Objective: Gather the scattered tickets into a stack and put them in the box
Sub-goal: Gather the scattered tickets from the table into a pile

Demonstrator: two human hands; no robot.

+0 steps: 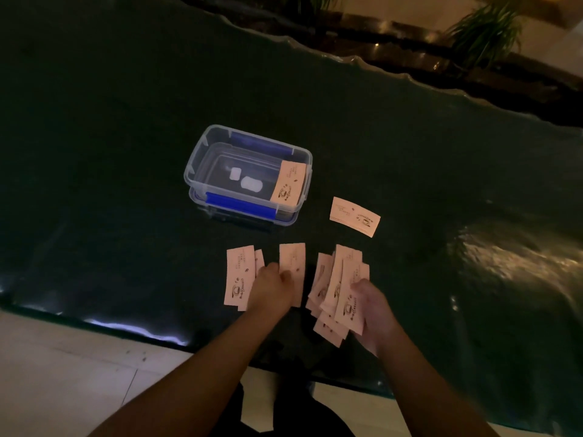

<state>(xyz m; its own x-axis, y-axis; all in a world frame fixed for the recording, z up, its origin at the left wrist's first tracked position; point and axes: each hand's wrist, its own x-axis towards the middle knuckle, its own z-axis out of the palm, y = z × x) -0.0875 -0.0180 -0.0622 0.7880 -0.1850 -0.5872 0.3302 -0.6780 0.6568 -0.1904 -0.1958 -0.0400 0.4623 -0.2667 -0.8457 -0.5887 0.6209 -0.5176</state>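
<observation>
Pale pink tickets with a coffee-cup print lie on a dark green table (pixel 126 152). My left hand (pixel 273 287) rests on the table, its fingers pinching one ticket (pixel 291 258); two more tickets (pixel 239 274) lie just left of it. My right hand (pixel 372 305) holds a fanned bunch of several tickets (pixel 339 288). One lone ticket (pixel 355 216) lies farther out to the right. A clear plastic box (pixel 202 162) with blue clips stands open beyond my hands, and one ticket (pixel 288 183) leans inside its right end.
The table's near edge (pixel 132 331) runs just below my hands, with pale floor tiles (pixel 63 373) under it. A dark ledge with potted plants (pixel 485 33) lies past the table's far edge. A bright glare patch (pixel 504 257) marks the table at right.
</observation>
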